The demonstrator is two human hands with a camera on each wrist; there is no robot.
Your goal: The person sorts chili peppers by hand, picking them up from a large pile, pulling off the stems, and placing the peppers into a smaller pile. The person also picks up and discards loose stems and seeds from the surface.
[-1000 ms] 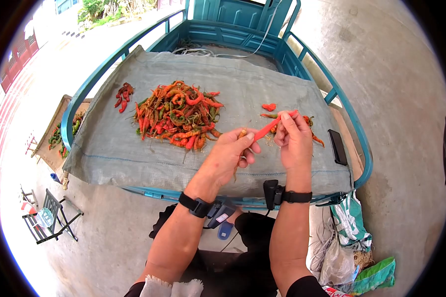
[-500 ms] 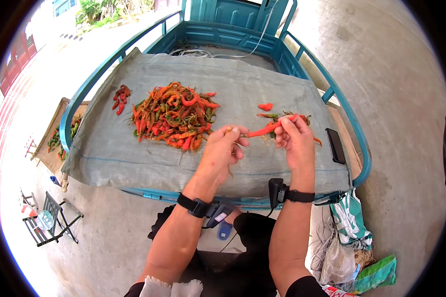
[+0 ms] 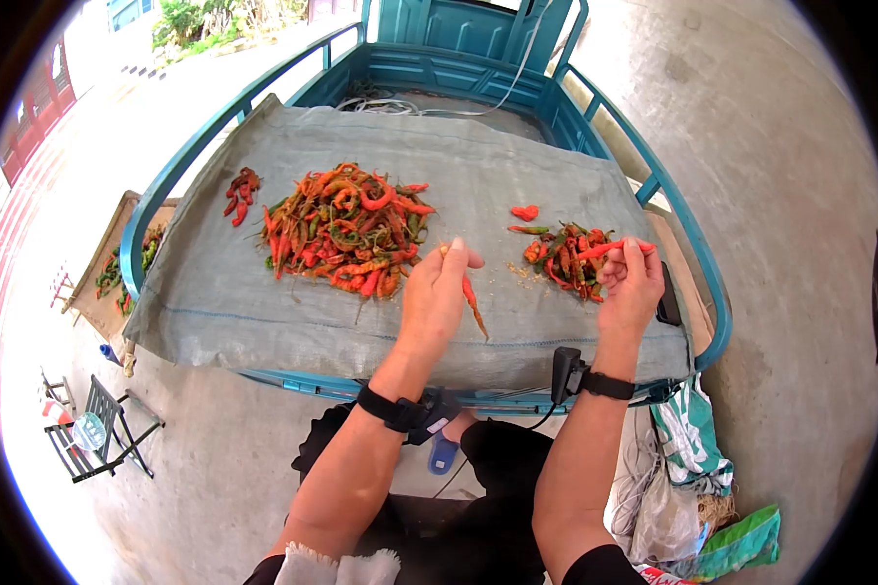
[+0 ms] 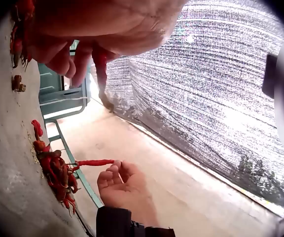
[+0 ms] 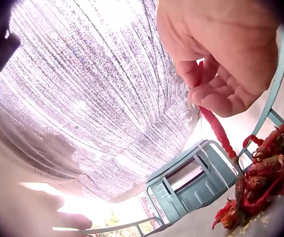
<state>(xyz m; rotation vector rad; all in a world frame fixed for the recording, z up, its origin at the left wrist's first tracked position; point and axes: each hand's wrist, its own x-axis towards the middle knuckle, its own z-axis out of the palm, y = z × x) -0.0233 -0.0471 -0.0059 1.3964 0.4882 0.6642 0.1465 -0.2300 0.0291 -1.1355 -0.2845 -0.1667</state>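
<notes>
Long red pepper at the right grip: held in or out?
In: the right grip pinches the red pepper between thumb and fingers, its free end sticking out toward the small pile.

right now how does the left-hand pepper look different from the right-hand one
The left-hand pepper turns brownish toward its tip, while the right-hand pepper looks red along its visible length. In the head view, the left-hand pepper slants down the picture; the right-hand pepper lies nearly level across it. Both are long, slim and held above the cloth.
</notes>
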